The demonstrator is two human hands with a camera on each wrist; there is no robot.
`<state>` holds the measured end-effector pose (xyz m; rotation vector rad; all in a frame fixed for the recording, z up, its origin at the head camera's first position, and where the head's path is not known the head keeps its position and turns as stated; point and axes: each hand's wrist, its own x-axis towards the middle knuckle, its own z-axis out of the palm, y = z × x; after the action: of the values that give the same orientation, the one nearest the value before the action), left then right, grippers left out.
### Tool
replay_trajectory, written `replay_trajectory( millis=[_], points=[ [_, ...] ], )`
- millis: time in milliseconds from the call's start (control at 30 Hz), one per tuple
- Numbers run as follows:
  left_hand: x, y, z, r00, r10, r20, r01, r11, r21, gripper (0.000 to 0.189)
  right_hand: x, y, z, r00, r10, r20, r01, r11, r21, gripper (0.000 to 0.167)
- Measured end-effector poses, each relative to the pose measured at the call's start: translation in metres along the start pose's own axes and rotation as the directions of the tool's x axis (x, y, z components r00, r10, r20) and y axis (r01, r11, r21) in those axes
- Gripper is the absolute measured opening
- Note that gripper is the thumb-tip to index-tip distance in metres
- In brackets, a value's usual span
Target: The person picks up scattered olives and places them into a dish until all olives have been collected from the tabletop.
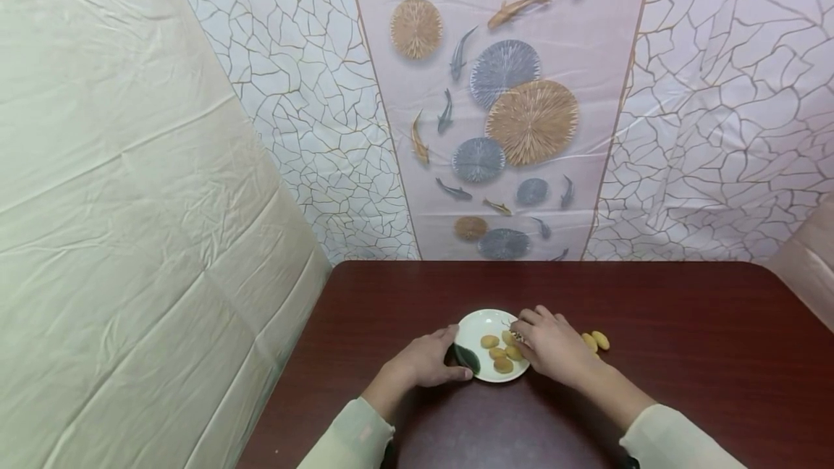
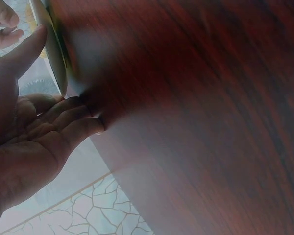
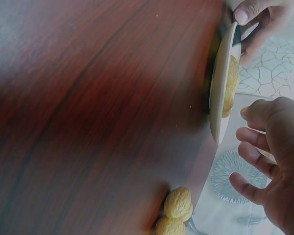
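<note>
A white round plate (image 1: pixel 482 324) with a dark green leaf pattern lies on the table. Several small yellow oval pieces with textured skin (image 1: pixel 503 365) rest on it; I cannot tell their exact kind. My left hand (image 1: pixel 423 359) holds the plate's left rim, thumb at the near side and fingers farther round. Over the plate's right side is my right hand (image 1: pixel 554 344), its fingers loosely bent. In the right wrist view, that hand (image 3: pixel 279 152) shows nothing between thumb and fingers, apart from the pieces on the plate (image 3: pixel 232 83).
A few more yellow oval pieces (image 1: pixel 600 340) lie on the dark red wooden table (image 1: pixel 677 353), just beyond the right wrist. Patterned cloth (image 1: pixel 521 237) hangs behind the table's far edge, and a pale cloth wall (image 1: pixel 195 237) stands at the left.
</note>
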<state>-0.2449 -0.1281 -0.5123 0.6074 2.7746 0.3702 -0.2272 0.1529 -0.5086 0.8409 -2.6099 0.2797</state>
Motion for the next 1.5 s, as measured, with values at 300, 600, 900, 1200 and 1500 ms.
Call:
replay_trajectory(
  millis=[300, 600, 900, 1200, 1500],
  points=[
    [-0.005, 0.008, -0.006, 1.0, -0.023, 0.009, 0.023, 1.0, 0.011, 0.101, -0.008, 0.007, -0.004, 0.999, 0.037, -0.002, -0.037, 0.999, 0.006, 0.026],
    [-0.002, 0.006, -0.002, 1.0, -0.019, 0.004, 0.019, 1.0, -0.002, 0.1, -0.017, 0.015, -0.008, 0.999, 0.041, -0.031, -0.041, 0.999, 0.003, 0.029],
    [-0.002, 0.005, -0.001, 1.0, -0.011, -0.007, 0.011, 1.0, -0.005, 0.101, -0.028, 0.022, -0.014, 0.998, 0.059, -0.016, -0.06, 0.998, -0.011, 0.031],
    [-0.001, 0.005, 0.001, 1.0, -0.011, -0.009, 0.011, 1.0, 0.007, 0.103, -0.037, 0.029, -0.018, 0.998, 0.061, -0.031, -0.062, 0.998, -0.027, 0.032],
    [-0.002, 0.005, 0.0, 1.0, -0.011, -0.005, 0.011, 1.0, -0.006, 0.103, -0.045, 0.039, -0.017, 0.996, 0.093, -0.012, -0.094, 0.995, -0.03, 0.031]
  ],
)
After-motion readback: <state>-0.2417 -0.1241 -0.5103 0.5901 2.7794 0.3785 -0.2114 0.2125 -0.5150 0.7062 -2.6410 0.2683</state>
